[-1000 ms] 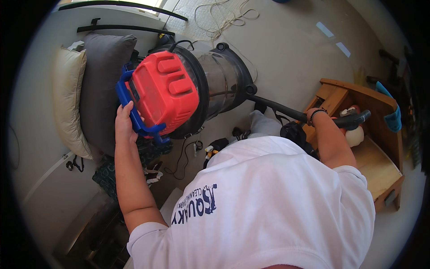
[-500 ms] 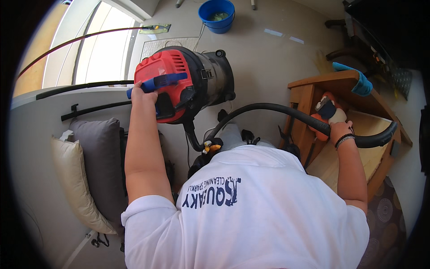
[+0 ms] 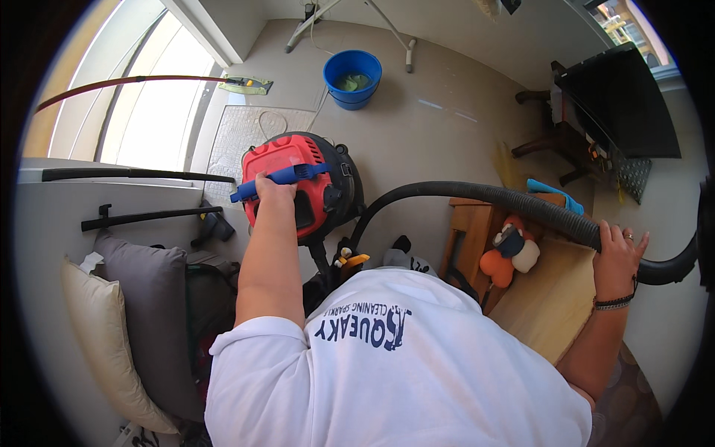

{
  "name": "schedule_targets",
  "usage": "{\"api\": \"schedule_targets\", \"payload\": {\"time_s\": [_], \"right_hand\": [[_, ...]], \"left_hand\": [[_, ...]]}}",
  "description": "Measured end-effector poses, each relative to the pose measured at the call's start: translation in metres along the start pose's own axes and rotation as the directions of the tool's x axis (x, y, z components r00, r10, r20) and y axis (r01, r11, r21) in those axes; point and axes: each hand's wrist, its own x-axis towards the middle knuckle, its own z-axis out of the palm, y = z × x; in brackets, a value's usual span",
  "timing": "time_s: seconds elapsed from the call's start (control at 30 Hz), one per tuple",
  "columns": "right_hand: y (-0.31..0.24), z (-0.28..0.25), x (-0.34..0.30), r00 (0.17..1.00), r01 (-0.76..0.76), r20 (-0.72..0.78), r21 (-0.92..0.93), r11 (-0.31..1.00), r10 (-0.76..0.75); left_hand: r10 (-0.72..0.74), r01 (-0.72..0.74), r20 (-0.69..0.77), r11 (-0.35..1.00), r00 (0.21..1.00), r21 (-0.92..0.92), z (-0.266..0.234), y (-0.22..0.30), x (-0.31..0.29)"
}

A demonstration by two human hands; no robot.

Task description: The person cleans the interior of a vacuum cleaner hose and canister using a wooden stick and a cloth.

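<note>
A red and black vacuum cleaner point(image 3: 287, 194) stands on the floor ahead to the left, its red top facing me. My left hand point(image 3: 274, 189) is closed around the blue handle point(image 3: 298, 175) across that top. From the vacuum, a black ribbed hose point(image 3: 514, 200) arches over to the right, passing above a wooden cabinet point(image 3: 551, 290). At the right, my right hand point(image 3: 620, 257) holds this hose, its fingers laid over it and partly stretched. An orange and white plush toy point(image 3: 510, 249) sits in the cabinet below the hose.
A blue bucket point(image 3: 352, 78) stands beyond the vacuum, near a long-handled flat mop point(image 3: 248, 84). Grey and cream cushions point(image 3: 145, 298) lean at the left, below two black tubes point(image 3: 141, 217). A television point(image 3: 622, 104) stands far right; a turquoise cloth point(image 3: 555, 195) hangs on the cabinet.
The vacuum has tipped more upright, with my left hand still on its handle. My right hand has moved right with the hose, which now lies higher across the cabinet. The view has shifted.
</note>
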Motion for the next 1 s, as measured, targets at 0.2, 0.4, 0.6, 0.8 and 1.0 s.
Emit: {"api": "schedule_targets", "payload": {"time_s": [0.2,0.4,0.6,0.8,1.0], "right_hand": [[0.029,0.022,0.053,0.994,-0.108,-0.011,-0.116,0.987,0.107],[0.039,0.076,0.137,0.989,0.139,0.051,0.025,0.990,-0.140],[0.018,0.088,0.230,0.920,0.381,0.059,0.101,0.919,-0.388],[0.003,0.089,0.280,0.833,0.552,-0.094,0.099,0.828,-0.545],[-0.043,0.046,0.304,0.709,0.689,-0.245,0.042,0.724,-0.661]], "left_hand": [[0.114,-0.117,-0.031,0.989,0.993,-0.094,0.025,-0.007,0.006],[0.193,-0.192,0.000,0.976,0.981,-0.101,0.055,-0.045,0.041],[0.241,-0.245,-0.091,0.969,0.966,-0.042,0.074,-0.088,0.055],[0.183,-0.194,-0.098,0.974,0.978,-0.119,0.110,-0.151,0.066],[-0.006,0.003,0.081,0.999,0.997,0.032,0.116,-0.191,0.092]]}}
